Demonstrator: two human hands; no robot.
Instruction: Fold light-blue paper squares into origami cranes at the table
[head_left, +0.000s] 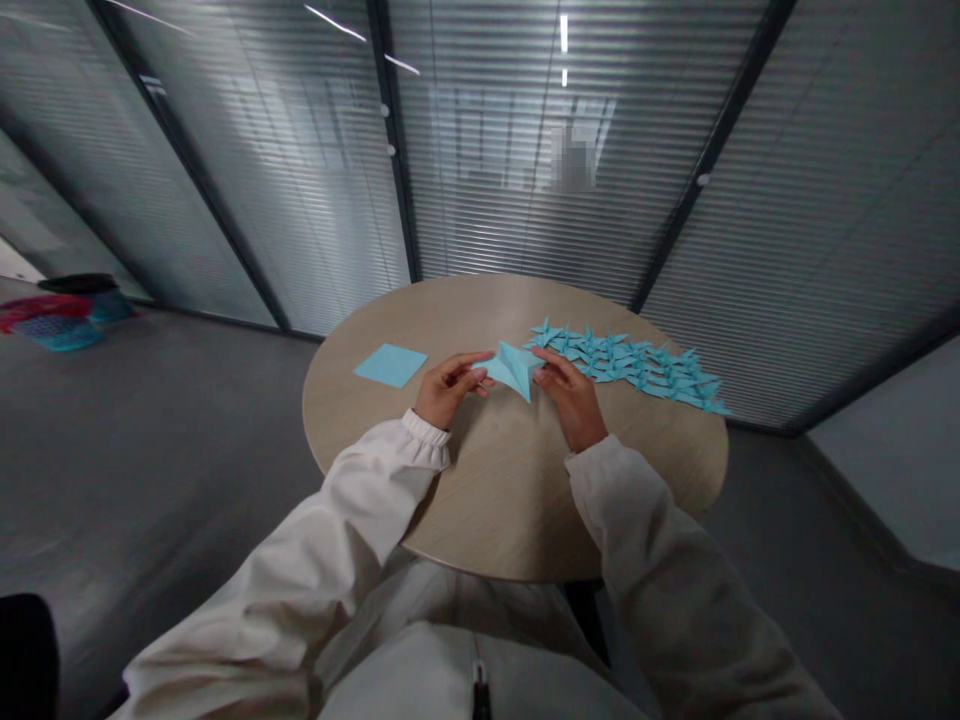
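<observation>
Our left hand [448, 390] and right hand [576, 400], seen from the head view, are both grasping one folded paper [514, 370], the left pinching its left tip between thumb and fingers, the right with its fingertips at the right edge. It sits between them over the middle of the bench [510, 510], with one peak standing up on the far side and a sharp point aimed near. To its left lies a flat square sheet [391, 365]; to its right, close rows of small folded figures [637, 367] run toward the right edge.

We judge the paper to be very light and thin: stiff along its creases, soft across the flat parts, and easily crumpled or torn at the tips. It should need only a gentle pinch, best taken on the layered edges or beside a crease, as we would risk bending the peak by pressing there.

Our fingers cover both side ends of the paper, so we cannot make out the layers inside the grip. Whether its near point touches the bench, we cannot tell. The figures overlap too closely for us to count, and their finer folds are too small to read.
</observation>
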